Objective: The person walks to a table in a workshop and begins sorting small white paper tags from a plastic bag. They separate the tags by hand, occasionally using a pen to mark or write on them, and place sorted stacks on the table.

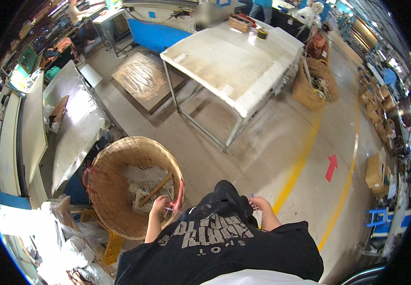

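Note:
My left hand [160,205] is closed over the near right part of a large round wicker basket [110,159], close to the red wrapping [180,194] on its rim. A thin pale item shows at its fingertips, too small to name. Inside the basket lie whitish scraps [141,178] and a brown wooden strip [157,190]. My right hand [262,205] is beside the black shirt, to the right, its fingers curled. Something small and blue shows at those fingertips; I cannot tell what it is.
A pale-topped metal table [234,59] stands ahead. Another wicker basket [310,97] is at its right. Metal sheets [75,128] lean at the left, above plastic-wrapped bundles [72,251]. Yellow lines [300,166] and a red arrow [331,167] mark the floor. People work in the background.

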